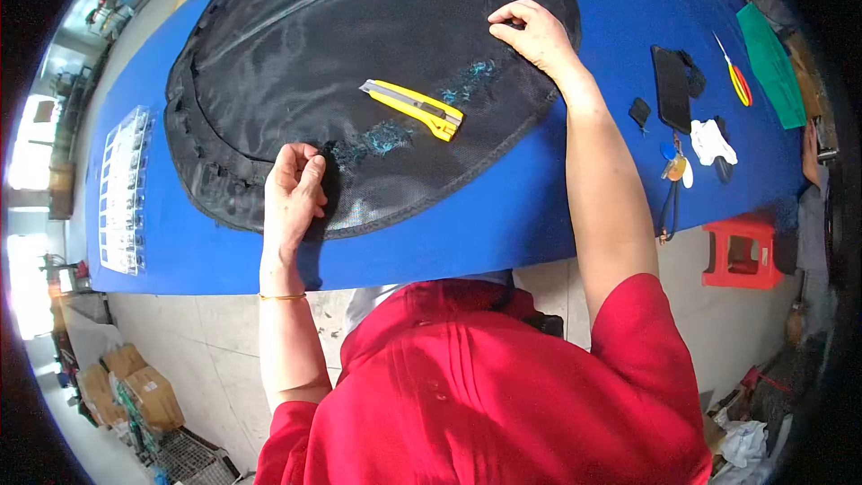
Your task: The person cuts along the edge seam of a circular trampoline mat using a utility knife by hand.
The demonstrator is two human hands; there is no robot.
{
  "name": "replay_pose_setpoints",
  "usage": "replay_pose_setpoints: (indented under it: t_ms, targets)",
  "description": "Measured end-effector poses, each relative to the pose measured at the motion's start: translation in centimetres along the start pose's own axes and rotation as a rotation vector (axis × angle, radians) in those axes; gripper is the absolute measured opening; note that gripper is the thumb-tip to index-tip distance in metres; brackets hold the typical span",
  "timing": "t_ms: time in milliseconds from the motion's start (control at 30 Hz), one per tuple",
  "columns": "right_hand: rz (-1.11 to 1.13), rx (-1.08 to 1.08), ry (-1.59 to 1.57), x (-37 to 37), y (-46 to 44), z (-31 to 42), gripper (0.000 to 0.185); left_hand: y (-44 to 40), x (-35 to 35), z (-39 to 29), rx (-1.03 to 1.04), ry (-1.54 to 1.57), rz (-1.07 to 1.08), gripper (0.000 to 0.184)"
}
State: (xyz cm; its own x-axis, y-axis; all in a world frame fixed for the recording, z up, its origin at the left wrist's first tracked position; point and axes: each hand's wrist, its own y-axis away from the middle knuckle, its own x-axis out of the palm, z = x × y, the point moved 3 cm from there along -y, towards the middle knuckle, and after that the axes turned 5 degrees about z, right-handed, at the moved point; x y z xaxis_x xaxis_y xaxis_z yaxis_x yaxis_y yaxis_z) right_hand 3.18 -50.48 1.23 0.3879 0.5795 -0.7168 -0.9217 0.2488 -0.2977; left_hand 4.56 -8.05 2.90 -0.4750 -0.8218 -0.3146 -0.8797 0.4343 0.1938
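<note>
A large rounded piece of black mesh fabric [296, 72] with a bound edge lies flat before me. My left hand [296, 187] is at its near left part, thumb and fingers pinched together beside a dark frayed patch; what is between them is too small to tell. Above the right side of the fabric, my right hand [536, 36] is closed in a pinch, and anything in it is hidden or too fine to see. Between the hands lies a yellow utility knife [417, 110]. Teal thread scraps [386, 137] are scattered on the fabric around the knife.
The fabric is on a blue table [503, 207]. A clear plastic organizer [124, 189] stands at the left. To the right lie a black phone [671, 88], keys [673, 164], a crumpled white tissue [712, 142] and red-yellow handled snips [738, 81]. A red stool [742, 254] stands beyond the edge.
</note>
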Motion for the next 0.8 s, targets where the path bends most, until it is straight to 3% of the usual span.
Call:
replay_pose_setpoints:
  t_ms: [300,400,467,500,600,800]
  targets:
    - [-0.032,-0.003,0.066,0.0,-0.2,0.2,0.024,-0.1,0.0,0.0,0.028,-0.008,-0.019,0.014]
    - [0.02,0.025,0.078,-0.2,-0.3,0.8,0.032,-0.2,0.0,0.2,0.024,-0.003,-0.011,0.014]
    - [0.024,-0.033,0.186,0.0,0.0,2.3,0.049,0.0,0.2,-0.3,0.028,-0.005,-0.022,0.014]
    - [0.179,0.023,0.208,-0.8,0.7,4.3,0.07,0.1,0.2,-0.4,0.029,-0.007,-0.033,0.015]
    - [0.352,0.02,0.308,-0.4,1.2,5.4,0.083,-0.1,-0.1,-0.2,0.016,-0.018,-0.026,0.014]
    - [0.355,0.038,0.356,0.7,0.9,5.0,0.086,0.0,0.0,-0.3,0.004,0.019,-0.015,0.014]
